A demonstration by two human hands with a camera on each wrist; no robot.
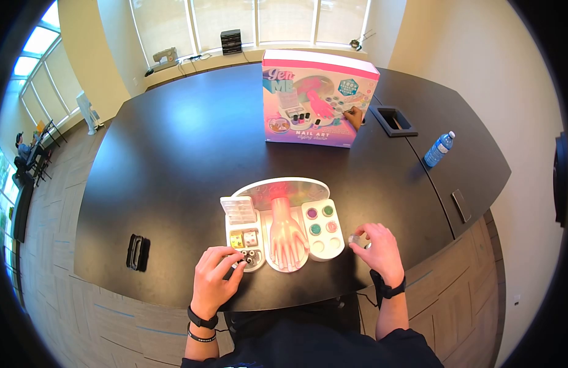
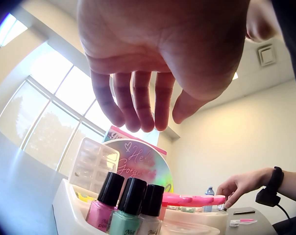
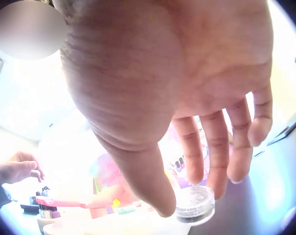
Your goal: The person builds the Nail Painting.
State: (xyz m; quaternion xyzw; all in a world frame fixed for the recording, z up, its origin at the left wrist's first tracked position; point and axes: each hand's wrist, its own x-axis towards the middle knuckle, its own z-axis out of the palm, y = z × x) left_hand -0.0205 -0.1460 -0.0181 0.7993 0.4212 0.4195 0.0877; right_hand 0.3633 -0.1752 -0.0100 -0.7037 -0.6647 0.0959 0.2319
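Note:
My left hand (image 1: 215,279) hangs with relaxed fingers by the black-capped nail polish bottles; in the left wrist view the hand (image 2: 162,63) is above the pink bottle (image 2: 100,214), green bottle (image 2: 128,218) and pale bottle (image 2: 150,223), holding nothing. My right hand (image 1: 382,248) pinches a small clear round jar (image 3: 195,205) between thumb and fingers, right of the white jar tray (image 1: 317,247). That tray holds purple, green, teal and pink jars and has two bare round wells. Between the hands, a pink model hand (image 1: 287,236) lies in front of an oval mirror (image 1: 308,189).
A white lidded compartment case (image 1: 239,210) and yellow and pink rolls (image 1: 243,239) sit at the set's left. A pink box (image 1: 314,104) stands behind. A black case (image 1: 138,253) lies far left; a water bottle (image 1: 439,149) and a table socket (image 1: 394,121) are at right.

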